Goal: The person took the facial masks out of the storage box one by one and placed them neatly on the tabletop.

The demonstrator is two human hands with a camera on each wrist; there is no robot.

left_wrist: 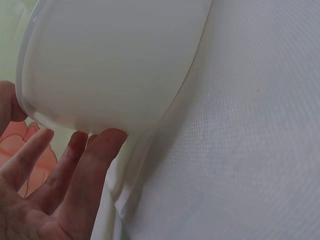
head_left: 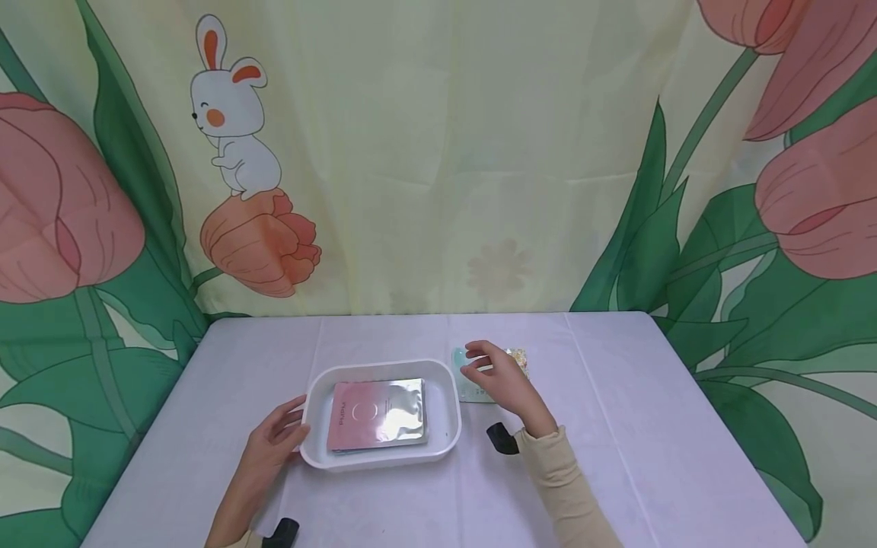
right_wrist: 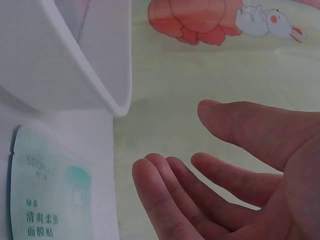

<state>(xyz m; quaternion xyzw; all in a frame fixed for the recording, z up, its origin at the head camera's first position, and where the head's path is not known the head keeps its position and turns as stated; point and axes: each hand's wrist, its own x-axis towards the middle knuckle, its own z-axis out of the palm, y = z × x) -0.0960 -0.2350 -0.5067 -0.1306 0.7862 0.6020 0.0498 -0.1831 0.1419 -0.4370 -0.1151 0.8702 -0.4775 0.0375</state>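
Observation:
A white tray [head_left: 452, 449] stands on the table with a pink and silver sachet [head_left: 375, 415] lying flat inside it; it may be a stack, I cannot tell. My left hand [head_left: 274, 438] is at the tray's left end, its extended fingers touching the outer wall. In the left wrist view, the fingertips [left_wrist: 112, 137] meet that wall near the rim. Over a mint-green face mask packet [head_left: 473, 390] to the right of the tray hovers my right hand [head_left: 503, 378], fingers loosely bent and nothing held. The right wrist view shows the green packet [right_wrist: 50, 195] apart from the fingers.
A white cloth [head_left: 582, 472] covers the table. Behind its far edge hangs a curtain [head_left: 445, 167] printed with tulips and a rabbit. Black wrist straps [head_left: 502, 439] show at both wrists.

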